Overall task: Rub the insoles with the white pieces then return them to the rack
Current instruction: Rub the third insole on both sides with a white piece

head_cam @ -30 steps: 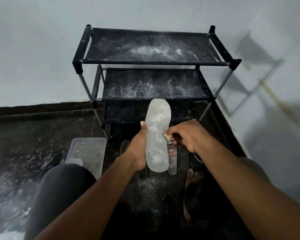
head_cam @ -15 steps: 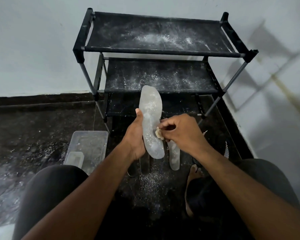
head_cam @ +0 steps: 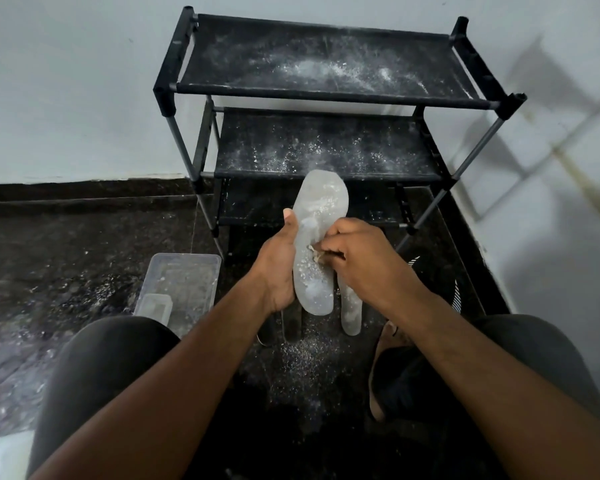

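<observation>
Rubbing the pale insole in front of the dusty rack.

Since half a second earlier, the translucent grey foam insole (head_cam: 317, 244) had turned its flat face back toward me, and my right hand (head_cam: 361, 261) had slid down toward its middle. My left hand (head_cam: 278, 268) gripped its left edge, thumb up along the side, fingers curled behind. My right fingers pinched the small white crumbly piece (head_cam: 314, 253) against its face. The insole stood nearly upright, toe leaning up and right toward the black three-shelf rack (head_cam: 326, 95), heel down. A second pale insole (head_cam: 350, 306) lay on the floor beneath.
</observation>
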A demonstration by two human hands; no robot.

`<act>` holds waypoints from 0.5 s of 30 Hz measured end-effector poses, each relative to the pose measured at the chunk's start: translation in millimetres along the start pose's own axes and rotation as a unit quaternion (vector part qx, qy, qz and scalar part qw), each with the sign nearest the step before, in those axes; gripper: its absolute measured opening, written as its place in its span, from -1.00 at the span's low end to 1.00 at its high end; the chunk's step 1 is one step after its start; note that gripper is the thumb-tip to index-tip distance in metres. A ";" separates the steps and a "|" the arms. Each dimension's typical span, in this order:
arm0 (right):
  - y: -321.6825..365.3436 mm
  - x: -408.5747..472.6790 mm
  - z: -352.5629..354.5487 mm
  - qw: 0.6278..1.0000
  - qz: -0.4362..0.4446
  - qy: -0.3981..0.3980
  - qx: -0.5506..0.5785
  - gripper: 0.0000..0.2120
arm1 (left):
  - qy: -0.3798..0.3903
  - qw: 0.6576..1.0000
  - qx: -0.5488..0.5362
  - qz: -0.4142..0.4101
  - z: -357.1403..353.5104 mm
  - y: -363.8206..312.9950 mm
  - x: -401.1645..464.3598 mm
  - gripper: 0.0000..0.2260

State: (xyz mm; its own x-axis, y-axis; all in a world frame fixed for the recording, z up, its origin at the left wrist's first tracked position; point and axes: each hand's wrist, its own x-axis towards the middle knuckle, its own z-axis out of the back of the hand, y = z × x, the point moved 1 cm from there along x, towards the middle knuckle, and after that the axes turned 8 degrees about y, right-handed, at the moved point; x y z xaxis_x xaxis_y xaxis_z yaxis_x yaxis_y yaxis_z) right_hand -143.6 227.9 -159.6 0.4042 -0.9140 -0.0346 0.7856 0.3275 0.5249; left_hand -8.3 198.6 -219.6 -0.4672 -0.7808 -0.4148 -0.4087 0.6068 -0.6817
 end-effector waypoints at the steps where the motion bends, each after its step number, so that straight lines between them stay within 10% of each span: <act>1: 2.1 -0.4 3.5 1.000 0.001 -0.013 0.011 -0.81 | 0.005 1.000 -0.005 0.004 -1.8 -0.6 -0.7 -0.37; 15: 0.3 0.0 -1.6 0.997 0.057 -0.050 0.005 -0.80 | 0.076 0.994 -0.081 -0.010 2.8 -11.3 -6.4 -0.31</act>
State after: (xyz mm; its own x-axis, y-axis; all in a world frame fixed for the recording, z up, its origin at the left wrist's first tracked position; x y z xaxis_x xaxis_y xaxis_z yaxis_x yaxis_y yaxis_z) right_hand -142.6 228.4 -160.9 0.4416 -0.8904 0.1101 0.7322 0.4286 0.5293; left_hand 1.6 196.3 -211.0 -0.5661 -0.7690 -0.2971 -0.5342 0.6167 -0.5782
